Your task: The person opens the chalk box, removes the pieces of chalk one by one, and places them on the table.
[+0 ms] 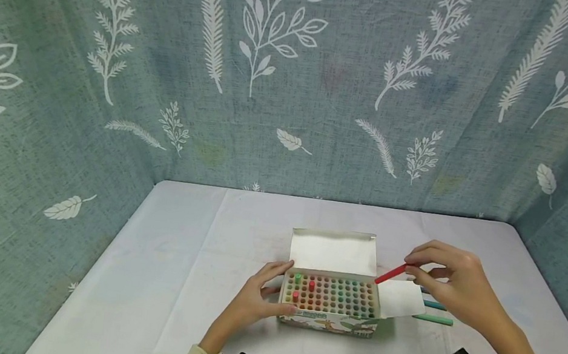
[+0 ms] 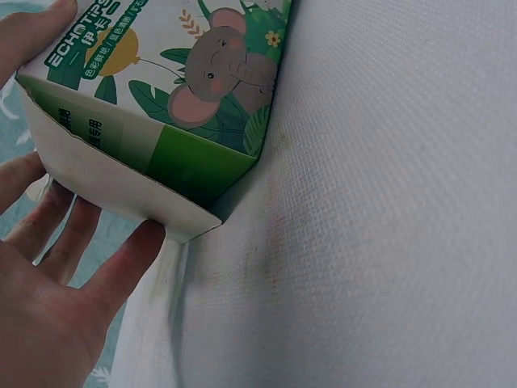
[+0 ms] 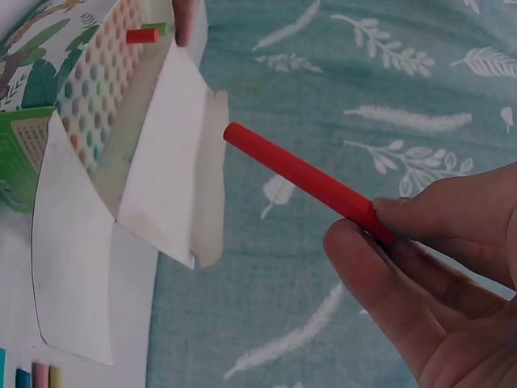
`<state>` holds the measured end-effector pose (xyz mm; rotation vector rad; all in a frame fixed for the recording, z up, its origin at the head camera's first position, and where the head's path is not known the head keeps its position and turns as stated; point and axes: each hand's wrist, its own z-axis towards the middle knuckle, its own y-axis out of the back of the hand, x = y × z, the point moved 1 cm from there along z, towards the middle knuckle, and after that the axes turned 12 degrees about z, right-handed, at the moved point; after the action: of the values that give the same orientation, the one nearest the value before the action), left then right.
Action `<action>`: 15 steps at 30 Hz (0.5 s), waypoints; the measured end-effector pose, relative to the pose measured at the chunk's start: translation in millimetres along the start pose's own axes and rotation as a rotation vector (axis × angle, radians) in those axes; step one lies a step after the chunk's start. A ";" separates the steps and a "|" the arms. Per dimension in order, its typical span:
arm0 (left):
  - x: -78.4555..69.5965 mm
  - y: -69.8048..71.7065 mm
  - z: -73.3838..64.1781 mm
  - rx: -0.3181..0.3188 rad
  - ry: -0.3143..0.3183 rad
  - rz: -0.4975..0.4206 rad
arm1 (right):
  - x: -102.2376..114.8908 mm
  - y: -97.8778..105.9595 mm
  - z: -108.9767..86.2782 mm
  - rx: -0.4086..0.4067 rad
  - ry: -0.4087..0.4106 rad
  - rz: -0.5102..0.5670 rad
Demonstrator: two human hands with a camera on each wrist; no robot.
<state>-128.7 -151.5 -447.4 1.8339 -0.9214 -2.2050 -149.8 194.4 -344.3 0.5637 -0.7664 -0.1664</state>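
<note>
Blue-green curtain (image 1: 263, 131) with white leaf prints hung behind the white-covered desk (image 1: 208, 239). Open box (image 1: 328, 323) stood on it, two red sticks and one green upright in its holed insert (image 1: 323, 298). My left hand (image 1: 257, 298) gripped the box's left end, thumb in front. My right hand (image 1: 458, 282) pinched another red stick (image 1: 391, 274), tilted, near the box's right end; more sticks (image 1: 435, 319) lay beyond the side flap (image 1: 400, 299).

I had free passage above the box (image 1: 331, 323); its raised lid (image 1: 333, 252) walled the far side, my left hand (image 1: 256, 300) the left.
</note>
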 end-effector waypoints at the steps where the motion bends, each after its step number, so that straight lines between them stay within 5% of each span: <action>1: 0.0 0.1 -0.1 -0.001 0.000 -0.001 | -0.2 1.1 -0.7 -0.003 -0.005 -0.009; 15: 0.2 0.9 -0.4 0.003 -0.013 -0.007 | -8.9 20.0 -15.4 -0.059 -0.084 0.013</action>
<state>-128.6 -152.5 -447.1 1.8294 -0.9220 -2.2236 -146.6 220.7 -347.8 0.4979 -0.8438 -0.2016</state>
